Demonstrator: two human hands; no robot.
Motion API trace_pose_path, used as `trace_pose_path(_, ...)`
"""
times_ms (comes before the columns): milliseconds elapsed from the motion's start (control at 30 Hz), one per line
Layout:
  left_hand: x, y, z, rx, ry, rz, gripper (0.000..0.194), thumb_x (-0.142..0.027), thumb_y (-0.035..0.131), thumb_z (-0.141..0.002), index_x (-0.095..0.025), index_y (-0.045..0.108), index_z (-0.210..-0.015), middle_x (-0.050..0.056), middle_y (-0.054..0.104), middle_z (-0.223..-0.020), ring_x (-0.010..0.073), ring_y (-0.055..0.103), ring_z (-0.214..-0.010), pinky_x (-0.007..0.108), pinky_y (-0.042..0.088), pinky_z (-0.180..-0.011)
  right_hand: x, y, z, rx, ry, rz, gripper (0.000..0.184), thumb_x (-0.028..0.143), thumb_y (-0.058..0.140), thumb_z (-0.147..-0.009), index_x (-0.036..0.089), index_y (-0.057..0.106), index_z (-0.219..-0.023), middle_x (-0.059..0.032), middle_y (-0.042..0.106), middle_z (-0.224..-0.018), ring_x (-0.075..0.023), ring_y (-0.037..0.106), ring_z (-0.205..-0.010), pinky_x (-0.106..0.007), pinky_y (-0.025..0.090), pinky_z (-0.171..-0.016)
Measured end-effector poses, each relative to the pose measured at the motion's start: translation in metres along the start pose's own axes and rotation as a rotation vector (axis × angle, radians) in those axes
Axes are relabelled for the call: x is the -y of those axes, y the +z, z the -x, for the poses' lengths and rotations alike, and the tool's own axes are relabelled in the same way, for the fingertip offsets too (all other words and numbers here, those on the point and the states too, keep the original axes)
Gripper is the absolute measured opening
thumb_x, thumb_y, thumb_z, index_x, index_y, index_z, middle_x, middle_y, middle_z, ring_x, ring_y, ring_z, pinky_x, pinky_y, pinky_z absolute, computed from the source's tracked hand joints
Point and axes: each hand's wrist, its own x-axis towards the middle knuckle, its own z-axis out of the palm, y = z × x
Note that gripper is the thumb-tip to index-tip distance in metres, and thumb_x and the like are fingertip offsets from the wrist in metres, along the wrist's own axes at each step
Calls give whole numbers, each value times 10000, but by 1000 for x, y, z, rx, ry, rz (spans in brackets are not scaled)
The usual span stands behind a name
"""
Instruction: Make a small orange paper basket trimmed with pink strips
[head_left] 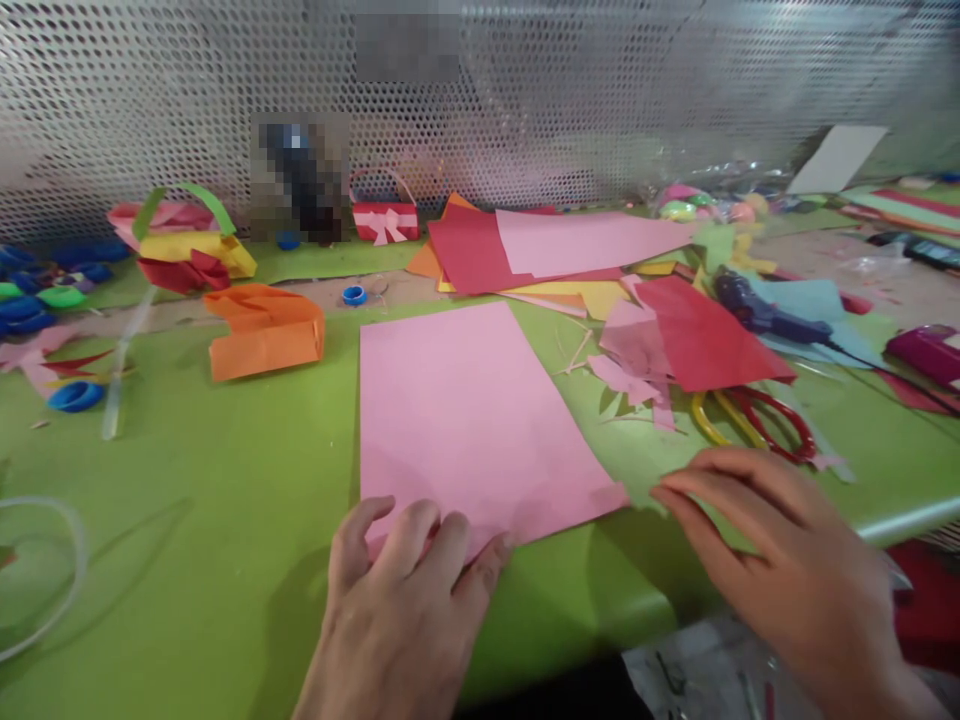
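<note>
A pink paper sheet (pixel 465 410) lies flat on the green table (pixel 210 520) in front of me. My left hand (pixel 409 610) rests on the sheet's near edge, fingers spread and pressing down on the paper. My right hand (pixel 780 560) hovers by the sheet's near right corner, fingers stretched out and holding nothing, fingertips just beside the corner.
Scissors with red and yellow handles (pixel 757 420) lie right of the sheet under red paper (pixel 705 335). A pile of coloured sheets (pixel 555 250) sits behind. A glue gun (pixel 757 310), an orange folded paper (pixel 266 330), small paper baskets (pixel 384 215) and blue caps (pixel 75 395) stand around.
</note>
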Motion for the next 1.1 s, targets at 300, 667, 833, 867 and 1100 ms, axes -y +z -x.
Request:
trace_pose_path(300, -1, 0, 4, 99, 76, -223, 488, -66, 516, -764, -309, 632, -1172, 11, 657, -868, 259, 532, -940, 533, 294, -959, 26, 6, 14, 170, -11, -103, 272, 255, 504, -929, 133, 723, -1035, -84, 589, -762, -217, 528, -689, -354, 439, -615)
trace_pose_path(667, -51, 29, -27, 143, 176, -234, 554, -395, 592, -853, -134, 496, -1332, 88, 620, -915, 210, 552, -724, 326, 453, -545, 23, 8, 11, 195, -151, 1, 335, 198, 352, -972, 124, 666, -886, -115, 681, -900, -239, 607, -788, -388, 463, -713)
trace_pose_path(833, -55, 37, -30, 93, 124, -127, 623, -602, 534, -844, -116, 582, -1230, 38, 564, -830, 183, 474, -707, 325, 437, -550, 14, 12, 26, 171, -191, -11, 304, 235, 391, -951, 148, 678, -897, -132, 677, -939, -278, 599, -837, -436, 444, -741)
trace_pose_path(867, -55, 37, -29, 74, 126, -122, 633, -614, 515, -849, -109, 585, -1223, 36, 558, -819, 182, 463, -710, 324, 429, -554, 13, 14, 28, 173, -184, -14, 298, 238, 401, -948, 148, 680, -895, -132, 675, -943, -277, 597, -834, -436, 441, -740)
trace_pose_path(1100, -30, 26, 0, 52, 147, -174, 744, -669, 405, -867, -52, 542, -1259, 62, 585, -856, 189, 462, -744, 339, 386, -593, 8, 15, 26, 168, -282, 19, 293, 271, 446, -951, 98, 682, -955, -117, 667, -938, -243, 605, -821, -398, 437, -714)
